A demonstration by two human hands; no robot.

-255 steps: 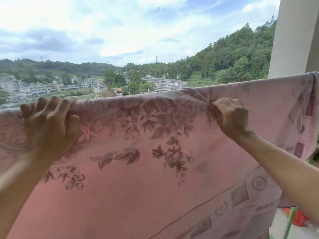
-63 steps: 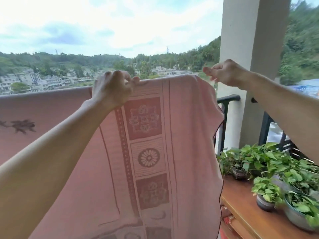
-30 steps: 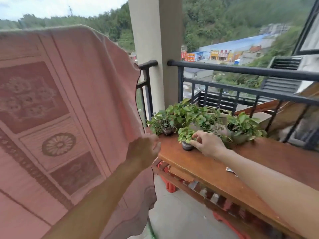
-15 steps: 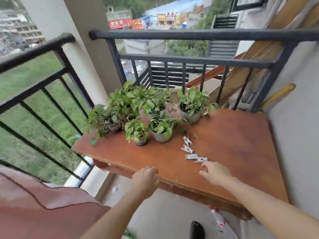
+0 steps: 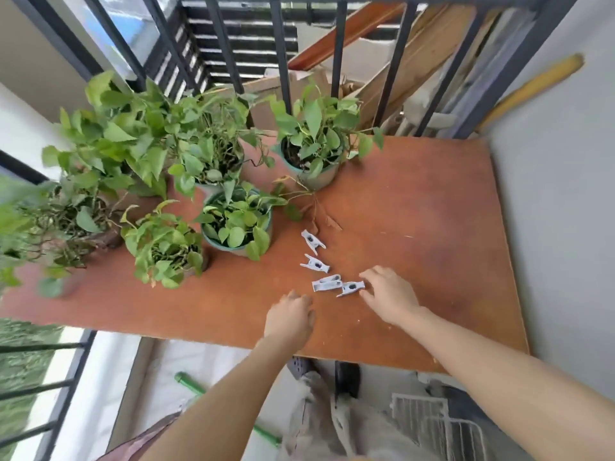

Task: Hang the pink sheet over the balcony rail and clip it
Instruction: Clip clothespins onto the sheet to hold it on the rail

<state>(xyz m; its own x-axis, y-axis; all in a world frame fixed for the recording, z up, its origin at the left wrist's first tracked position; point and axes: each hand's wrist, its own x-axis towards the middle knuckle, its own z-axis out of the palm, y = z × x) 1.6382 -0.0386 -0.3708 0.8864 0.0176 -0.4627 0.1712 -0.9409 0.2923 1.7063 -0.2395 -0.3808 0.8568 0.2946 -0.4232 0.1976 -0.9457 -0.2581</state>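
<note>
1. Head view, far left: the potted plants (image 5: 159, 168) crowded that side of the worktop (image 5: 432, 221). Only a corner of the pink sheet (image 5: 139, 444) showed at the bottom edge, low beside my left forearm. Where it met the rail was out of frame.
2. My left hand (image 5: 289, 319) hovered over the worktop's near edge, its grip loosely curled and holding nothing. I judged it best kept free, either for a second peg or to steady the sheet.
3. Four white clips (image 5: 327, 283) lay in a curved row between the hands, and the nearest two touched end to end.
4. My right hand (image 5: 389, 296) sat at the tail of the nearest clip (image 5: 350, 289), grip narrow, thumb and forefinger either side of it. I couldn't tell whether they had closed. To do this well I'd pinch the tail so the jaws point outward, then lift straight up so the neighbouring clip isn't dragged along.
5. Half a second earlier the right hand had been short of the clips; now it had reached them. The left hand had come in from the worktop's edge. The camera had tipped down, so less of the sheet showed.
</note>
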